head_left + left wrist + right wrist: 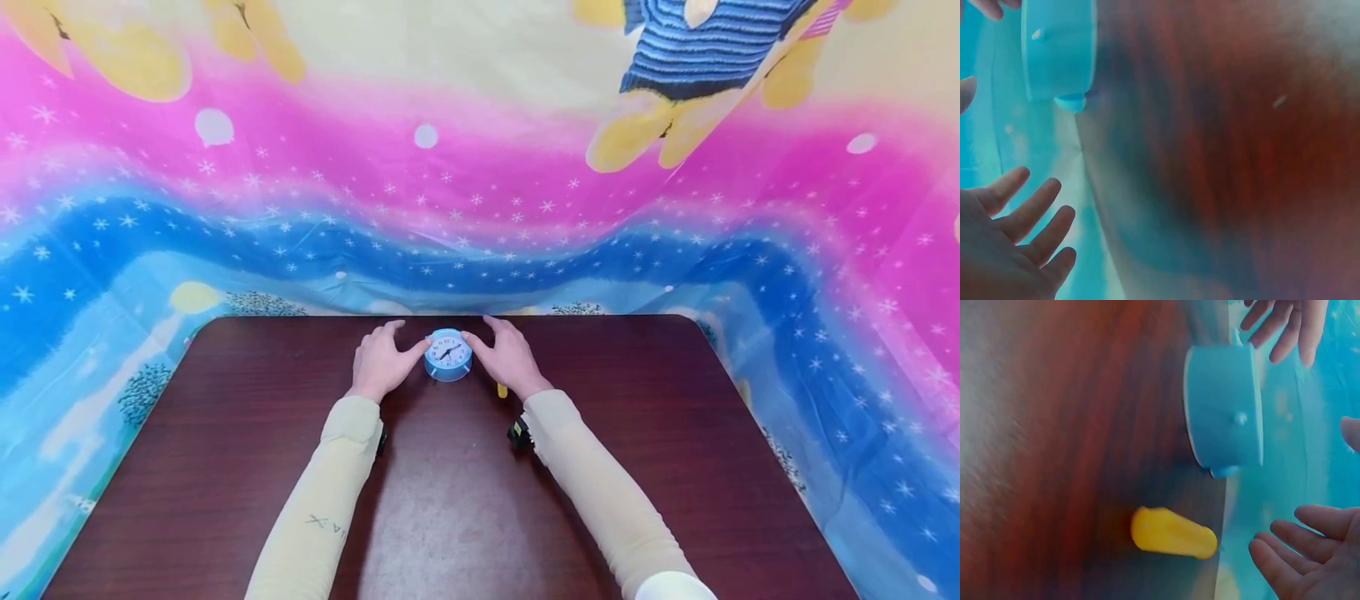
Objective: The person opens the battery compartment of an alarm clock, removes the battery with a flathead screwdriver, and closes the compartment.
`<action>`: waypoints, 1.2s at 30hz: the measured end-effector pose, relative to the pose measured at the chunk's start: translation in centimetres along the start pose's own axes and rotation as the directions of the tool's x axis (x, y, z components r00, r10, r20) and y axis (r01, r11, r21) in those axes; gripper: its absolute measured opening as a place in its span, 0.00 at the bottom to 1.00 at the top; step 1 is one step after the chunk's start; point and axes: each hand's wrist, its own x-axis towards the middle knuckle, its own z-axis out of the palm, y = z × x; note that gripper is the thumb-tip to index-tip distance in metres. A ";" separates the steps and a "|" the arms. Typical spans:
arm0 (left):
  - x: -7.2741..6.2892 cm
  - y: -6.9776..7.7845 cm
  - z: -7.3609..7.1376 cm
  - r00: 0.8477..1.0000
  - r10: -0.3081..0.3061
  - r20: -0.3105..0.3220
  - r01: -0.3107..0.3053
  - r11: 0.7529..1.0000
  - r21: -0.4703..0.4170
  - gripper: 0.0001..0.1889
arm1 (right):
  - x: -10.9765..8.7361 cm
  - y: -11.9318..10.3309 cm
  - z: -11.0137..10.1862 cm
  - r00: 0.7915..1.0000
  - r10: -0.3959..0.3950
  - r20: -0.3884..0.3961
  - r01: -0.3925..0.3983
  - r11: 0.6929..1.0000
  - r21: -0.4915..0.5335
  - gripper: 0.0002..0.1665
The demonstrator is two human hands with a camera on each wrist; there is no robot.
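A round blue alarm clock (447,355) with a white dial stands near the far edge of the dark wooden table. My left hand (380,360) is at its left side, fingers extended and thumb reaching to the clock's upper rim. On the other side my right hand (507,358) mirrors this, its thumb at the upper right rim. Whether the thumbs touch the clock cannot be told. Both wrist views show straight, spread fingers on the left hand (1007,244) and right hand (1313,550), apart from the blue casing (1225,406).
A small yellow rounded object (1172,532) lies on the table (450,517) beside the right hand, partly hidden by it in the head view. A patterned cloth (465,192) hangs behind the table and around its sides. A black device (518,433) sits at the right wrist.
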 end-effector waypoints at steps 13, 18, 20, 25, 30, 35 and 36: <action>-0.9 0.8 2.1 0.998 -0.048 0.029 0.048 0.999 -0.019 0.40 | -0.4 0.0 1.7 0.997 0.037 0.064 -0.037 0.999 -0.003 0.41; -0.9 1.0 2.4 0.998 -0.034 0.051 0.034 0.999 -0.007 0.40 | -0.3 0.3 1.8 0.996 0.040 0.077 -0.039 0.999 -0.027 0.39; -0.8 1.0 2.5 0.998 -0.036 0.053 0.036 0.999 -0.007 0.40 | -0.2 0.4 1.9 0.996 0.029 0.085 -0.026 0.999 -0.043 0.37; -0.5 0.9 2.9 0.998 -0.038 0.059 0.038 0.999 -0.005 0.38 | 0.2 0.4 2.2 0.995 -0.016 0.102 0.027 0.994 -0.110 0.34; -0.4 1.1 3.1 0.996 -0.037 0.077 0.037 0.999 -0.001 0.36 | 0.5 0.5 2.6 0.993 -0.078 0.088 0.092 0.982 -0.166 0.29; -0.4 1.4 3.0 0.996 -0.041 0.077 0.041 0.999 -0.006 0.33 | 0.4 0.6 2.9 0.994 -0.067 0.084 0.082 0.977 -0.197 0.27; -0.4 1.4 3.0 0.996 -0.042 0.077 0.043 0.999 -0.006 0.32 | 0.3 0.6 3.0 0.995 -0.057 0.084 0.073 0.977 -0.202 0.27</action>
